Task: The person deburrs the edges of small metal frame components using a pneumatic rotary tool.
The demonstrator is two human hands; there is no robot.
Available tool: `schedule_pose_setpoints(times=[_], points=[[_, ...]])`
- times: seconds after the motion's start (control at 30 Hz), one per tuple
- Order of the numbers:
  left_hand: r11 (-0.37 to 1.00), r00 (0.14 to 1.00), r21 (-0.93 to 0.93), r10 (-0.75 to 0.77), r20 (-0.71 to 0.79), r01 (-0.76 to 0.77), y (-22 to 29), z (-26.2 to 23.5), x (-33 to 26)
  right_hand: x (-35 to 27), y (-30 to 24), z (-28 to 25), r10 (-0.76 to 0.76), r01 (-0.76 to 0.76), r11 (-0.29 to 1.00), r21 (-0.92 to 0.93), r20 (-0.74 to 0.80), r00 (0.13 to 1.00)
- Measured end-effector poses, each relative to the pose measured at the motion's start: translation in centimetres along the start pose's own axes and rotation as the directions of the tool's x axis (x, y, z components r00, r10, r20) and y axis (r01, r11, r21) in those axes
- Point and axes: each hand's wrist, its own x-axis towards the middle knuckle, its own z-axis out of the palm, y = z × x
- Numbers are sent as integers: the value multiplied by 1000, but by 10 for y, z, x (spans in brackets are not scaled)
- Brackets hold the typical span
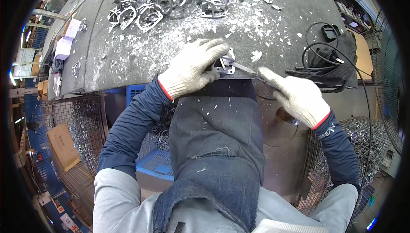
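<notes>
My left hand (192, 66), in a white knit glove with a red cuff, is closed on a small silver metal casting (229, 57) at the near edge of the table. Its fingers hide part of the casting. From the right, my gloved right hand (301, 98) grips what looks like a flat file (244, 68), index finger stretched along it. The narrow grey blade reaches to the casting and appears to touch it. The handle is mostly covered by the glove.
Several similar castings (149, 15) lie piled at the far side of the dark table (100, 62), amid pale flakes. A black bag (341, 60) with looped cables sits at the right. Wire cages of metal parts (358, 143) and a blue crate (156, 164) stand below.
</notes>
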Motion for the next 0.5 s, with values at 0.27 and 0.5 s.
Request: schedule_pose_setpoints(times=[0.27, 0.5], points=[[1000, 1000, 8, -27, 1, 27, 1, 3, -3, -15, -5, 11, 34, -35, 988, -151, -6, 999], [997, 998, 60, -53, -16, 54, 9, 10, 0, -35, -34, 31, 55, 36, 845, 533, -153, 987]])
